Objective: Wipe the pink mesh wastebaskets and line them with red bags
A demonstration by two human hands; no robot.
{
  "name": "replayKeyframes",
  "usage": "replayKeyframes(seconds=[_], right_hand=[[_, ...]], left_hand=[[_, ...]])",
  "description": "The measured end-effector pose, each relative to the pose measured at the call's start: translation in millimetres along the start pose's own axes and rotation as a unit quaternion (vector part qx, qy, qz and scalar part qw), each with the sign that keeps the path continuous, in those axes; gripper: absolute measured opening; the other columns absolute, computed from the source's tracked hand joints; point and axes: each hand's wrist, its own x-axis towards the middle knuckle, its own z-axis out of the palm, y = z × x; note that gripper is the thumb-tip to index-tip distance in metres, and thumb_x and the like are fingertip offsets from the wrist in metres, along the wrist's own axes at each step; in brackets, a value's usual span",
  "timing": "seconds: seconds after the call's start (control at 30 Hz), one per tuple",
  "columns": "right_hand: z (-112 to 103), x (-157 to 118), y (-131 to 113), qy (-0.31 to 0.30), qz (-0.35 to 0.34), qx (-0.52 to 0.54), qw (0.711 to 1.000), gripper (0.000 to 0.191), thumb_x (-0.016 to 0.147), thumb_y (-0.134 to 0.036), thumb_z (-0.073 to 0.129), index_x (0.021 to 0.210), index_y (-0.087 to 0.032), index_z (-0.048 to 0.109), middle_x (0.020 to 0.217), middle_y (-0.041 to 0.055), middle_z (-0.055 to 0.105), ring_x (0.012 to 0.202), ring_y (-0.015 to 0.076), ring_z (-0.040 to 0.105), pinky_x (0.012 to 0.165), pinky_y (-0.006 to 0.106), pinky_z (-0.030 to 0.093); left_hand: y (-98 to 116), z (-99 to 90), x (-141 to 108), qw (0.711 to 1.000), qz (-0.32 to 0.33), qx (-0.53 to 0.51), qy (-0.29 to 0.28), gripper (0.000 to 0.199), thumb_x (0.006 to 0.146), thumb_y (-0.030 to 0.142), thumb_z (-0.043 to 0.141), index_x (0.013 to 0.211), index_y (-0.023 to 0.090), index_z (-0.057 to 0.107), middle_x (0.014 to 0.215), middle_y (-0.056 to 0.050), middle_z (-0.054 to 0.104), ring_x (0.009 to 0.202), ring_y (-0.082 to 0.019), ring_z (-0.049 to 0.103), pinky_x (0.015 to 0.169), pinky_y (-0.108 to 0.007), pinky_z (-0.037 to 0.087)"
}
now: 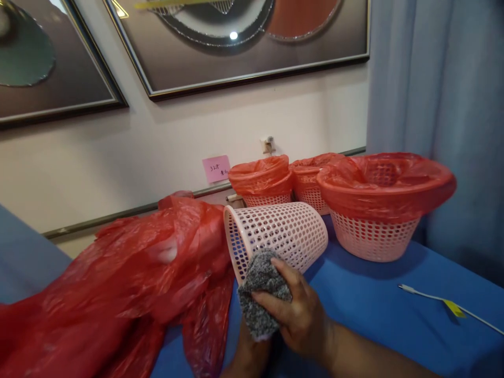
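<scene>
A pale pink perforated plastic wastebasket (281,226) is tipped on its side, its open mouth facing left. My right hand (301,310) grips a grey fuzzy cleaning cloth (264,294) and presses it against the near side of the basket's rim. Below the cloth, the wrist and part of my left hand (250,352) show. Its fingers are hidden behind the cloth and the basket, so I cannot tell what they hold. To the left spreads a crumpled heap of red plastic bags (129,283), reaching close to the basket's mouth.
Behind stand several pink baskets lined with red bags, among them a wide basket (378,236) at the right. A white cable (429,295) with a yellow tag lies on the blue table (366,325). A pink note (216,168) and framed pictures hang on the wall; a blue curtain (441,105) borders the right.
</scene>
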Motion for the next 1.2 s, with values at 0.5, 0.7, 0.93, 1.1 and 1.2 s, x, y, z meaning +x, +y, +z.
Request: replayKeyframes(seconds=[0.5, 0.7, 0.93, 1.1, 1.2], right_hand=[[-2, -3, 34, -0.013, 0.024, 0.011, 1.000, 0.065, 0.078, -0.014, 0.060, 0.141, -0.030, 0.062, 0.165, 0.0100, 0.033, 0.144, 0.0338, 0.051, 0.110, 0.053, 0.055], [-18, 4, 99, 0.105, 0.292, -0.109, 0.944, 0.053, 0.081, -0.011, 0.058, 0.132, -0.024, 0.069, 0.151, 0.0143, 0.048, 0.141, 0.0344, 0.053, 0.116, 0.059, 0.048], [-28, 7, 73, 0.024, 0.088, -0.017, 0.996, 0.063, 0.077, -0.014, 0.061, 0.139, -0.026, 0.064, 0.161, 0.0134, 0.039, 0.144, 0.0345, 0.051, 0.113, 0.054, 0.051], [-29, 9, 33, -0.047, -0.026, 0.073, 0.996, 0.069, 0.070, -0.018, 0.061, 0.138, -0.026, 0.062, 0.159, 0.0121, 0.041, 0.131, 0.0301, 0.059, 0.105, 0.046, 0.057], [-27, 9, 35, -0.094, -0.031, 0.085, 0.991, 0.068, 0.068, -0.019, 0.062, 0.135, -0.025, 0.064, 0.154, 0.0126, 0.046, 0.124, 0.0282, 0.063, 0.102, 0.044, 0.058]], left_hand=[[22, -7.2, 8, 0.997, -0.019, 0.038, -0.064, 0.051, 0.083, 0.063, 0.077, 0.107, 0.019, 0.085, 0.109, -0.013, 0.082, 0.108, -0.036, 0.075, 0.105, -0.047, 0.058], [17, -8.7, 6, 0.994, -0.033, 0.065, -0.077, 0.045, 0.092, 0.057, 0.068, 0.115, 0.021, 0.083, 0.115, -0.013, 0.081, 0.115, -0.034, 0.074, 0.114, -0.052, 0.052], [24, -4.2, 6, 0.976, 0.035, 0.159, -0.146, 0.038, 0.090, 0.042, 0.071, 0.122, 0.025, 0.081, 0.127, -0.014, 0.079, 0.120, -0.037, 0.073, 0.111, -0.050, 0.055], [51, -5.8, 11, 0.979, -0.013, 0.106, -0.171, 0.064, 0.074, 0.041, 0.087, 0.135, 0.026, 0.073, 0.138, -0.013, 0.073, 0.128, -0.040, 0.068, 0.115, -0.051, 0.051], [67, -6.1, 26, 0.995, -0.054, -0.041, -0.071, 0.075, 0.079, 0.052, 0.083, 0.146, 0.028, 0.063, 0.150, -0.011, 0.066, 0.139, -0.037, 0.060, 0.119, -0.047, 0.047]])
